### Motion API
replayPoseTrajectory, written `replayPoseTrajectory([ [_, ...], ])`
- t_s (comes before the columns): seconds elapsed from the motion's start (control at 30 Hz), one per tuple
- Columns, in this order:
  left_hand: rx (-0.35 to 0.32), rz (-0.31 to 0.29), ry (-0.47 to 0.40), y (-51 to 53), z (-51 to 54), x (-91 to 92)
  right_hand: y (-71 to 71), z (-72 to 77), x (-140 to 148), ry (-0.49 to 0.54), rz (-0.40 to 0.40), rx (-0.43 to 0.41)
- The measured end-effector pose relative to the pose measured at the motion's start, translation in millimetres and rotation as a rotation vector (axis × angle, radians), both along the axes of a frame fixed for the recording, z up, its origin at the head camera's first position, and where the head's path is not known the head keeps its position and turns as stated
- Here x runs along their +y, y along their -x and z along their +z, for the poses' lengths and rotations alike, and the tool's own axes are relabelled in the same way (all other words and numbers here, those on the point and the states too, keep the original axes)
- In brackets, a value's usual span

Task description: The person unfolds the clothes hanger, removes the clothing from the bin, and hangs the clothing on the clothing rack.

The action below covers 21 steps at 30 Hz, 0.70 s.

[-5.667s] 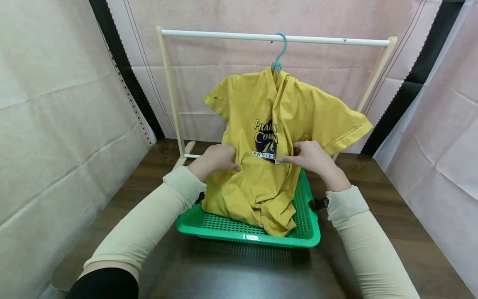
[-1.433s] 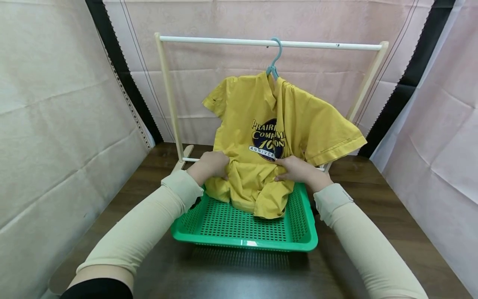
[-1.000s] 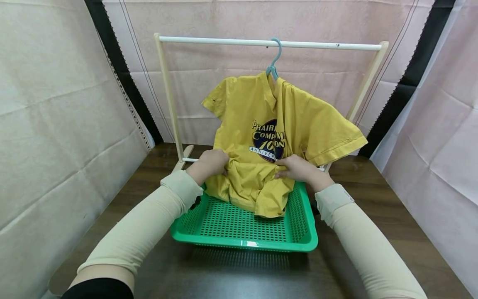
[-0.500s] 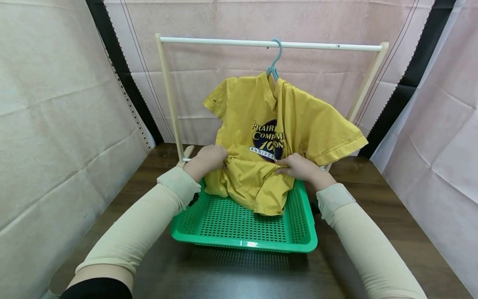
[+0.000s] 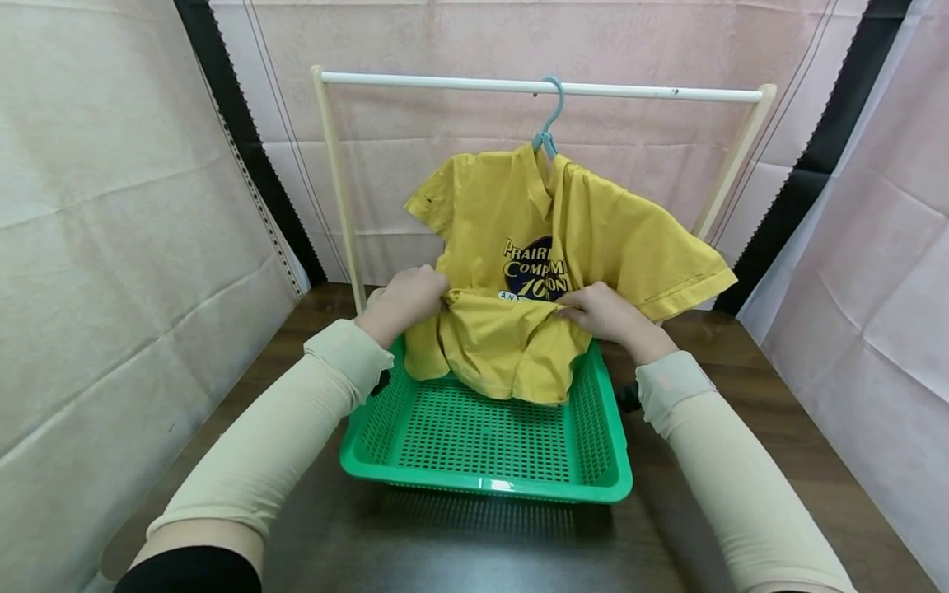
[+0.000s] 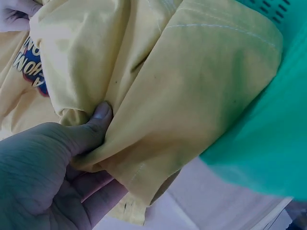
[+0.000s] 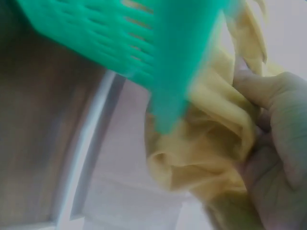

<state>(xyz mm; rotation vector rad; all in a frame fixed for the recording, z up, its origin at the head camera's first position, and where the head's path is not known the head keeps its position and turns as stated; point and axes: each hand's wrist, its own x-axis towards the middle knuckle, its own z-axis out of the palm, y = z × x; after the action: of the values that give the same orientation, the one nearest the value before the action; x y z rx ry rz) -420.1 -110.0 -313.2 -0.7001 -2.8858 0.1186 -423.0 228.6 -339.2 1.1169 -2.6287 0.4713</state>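
A yellow T-shirt (image 5: 489,206) with a dark printed logo hangs on a light-blue hanger (image 5: 550,123) hooked over the rack's white bar. Its lower part is folded up in front, hiding part of the print. My left hand (image 5: 411,298) pinches the shirt's left side; in the left wrist view the thumb presses the cloth (image 6: 144,110) against the fingers below. My right hand (image 5: 611,317) grips the fold on the other side, thumb on the fabric, as the right wrist view also shows. The hem hangs over the back of a green basket (image 5: 485,482).
The clothes rack (image 5: 337,173) has a white crossbar (image 5: 445,82) and pale side posts. The basket, with perforated floor and walls, sits on a dark wooden table (image 5: 474,548) in front of the rack. Pale fabric walls (image 5: 133,206) enclose the back and both sides.
Both hands have risen with the gripped cloth. The shirt's hem, earlier lying in the basket, is higher and farther back, and the raised fold covers more of the logo.
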Motion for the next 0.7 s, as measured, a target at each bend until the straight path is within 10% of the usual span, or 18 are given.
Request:
replayPoseTrajectory([
  [0.7, 0.216, 0.17, -0.148, 21.2, 47.0, 9.3, 25.1, 50.5, -10, 0.097, -0.249, 0.422],
])
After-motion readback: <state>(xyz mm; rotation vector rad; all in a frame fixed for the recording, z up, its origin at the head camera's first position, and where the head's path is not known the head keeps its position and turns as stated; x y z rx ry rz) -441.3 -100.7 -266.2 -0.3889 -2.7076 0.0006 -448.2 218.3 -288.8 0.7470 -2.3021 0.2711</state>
